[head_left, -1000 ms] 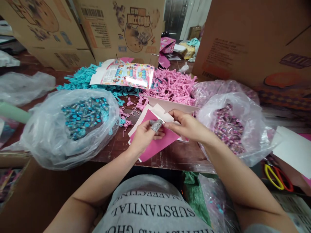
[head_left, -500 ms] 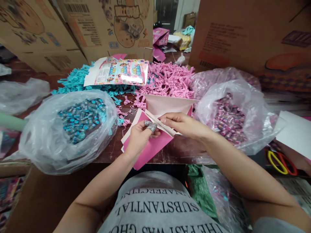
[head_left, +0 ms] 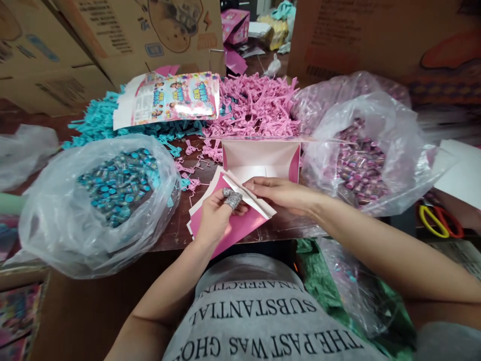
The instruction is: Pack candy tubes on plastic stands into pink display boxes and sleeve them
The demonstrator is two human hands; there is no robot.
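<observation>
In the middle of the head view, my left hand [head_left: 217, 213] grips a pink card sheet [head_left: 240, 233] with a white underside, near the table's front edge. Grey wrapping covers one of its digits. The card's upper right edge is folded up into a white strip. My right hand [head_left: 280, 193] has thumb and fingers pressed together at that folded edge; the fingertips are partly hidden. Just beyond both hands stands an open box [head_left: 259, 153], pink outside and pale inside. More card edges show beneath the left side of the sheet.
Clear plastic bags hold small blue-capped pieces [head_left: 120, 185] at left and pink ones [head_left: 361, 170] at right. Behind lie blue bow-like pieces [head_left: 93, 118], pink ones [head_left: 259, 108] and printed sheets [head_left: 169, 98]. Large cartons [head_left: 180, 35] stand at the back; scissors [head_left: 439, 220] lie right.
The view has shifted, so the back of the table sits higher in the picture. More of the open box's inside shows. Both hands stay at the card's folded edge.
</observation>
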